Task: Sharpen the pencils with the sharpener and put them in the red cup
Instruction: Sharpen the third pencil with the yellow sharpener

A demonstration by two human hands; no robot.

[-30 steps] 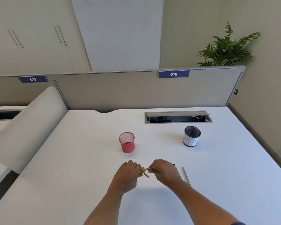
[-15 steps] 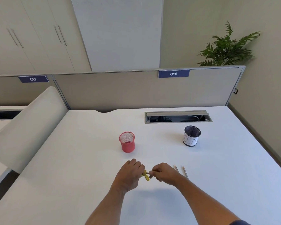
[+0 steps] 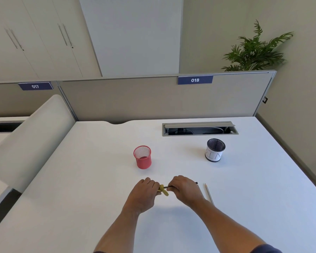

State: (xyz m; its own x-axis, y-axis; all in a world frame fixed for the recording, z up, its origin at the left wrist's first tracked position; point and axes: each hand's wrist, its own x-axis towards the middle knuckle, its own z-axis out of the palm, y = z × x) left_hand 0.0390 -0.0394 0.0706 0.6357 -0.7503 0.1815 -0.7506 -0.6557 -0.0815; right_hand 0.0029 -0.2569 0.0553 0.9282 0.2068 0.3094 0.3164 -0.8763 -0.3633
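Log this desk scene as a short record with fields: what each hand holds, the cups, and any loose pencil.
left hand: left hand grips the yellow sharpener
right hand: right hand grips a dark pencil, its tip in the sharpener
red cup: red mesh cup upright beyond the hands, no pencil visible in it
other cup: black mesh cup with a white label, far right, upright
loose pencil: light pencil lying on the white desk, right of the right hand
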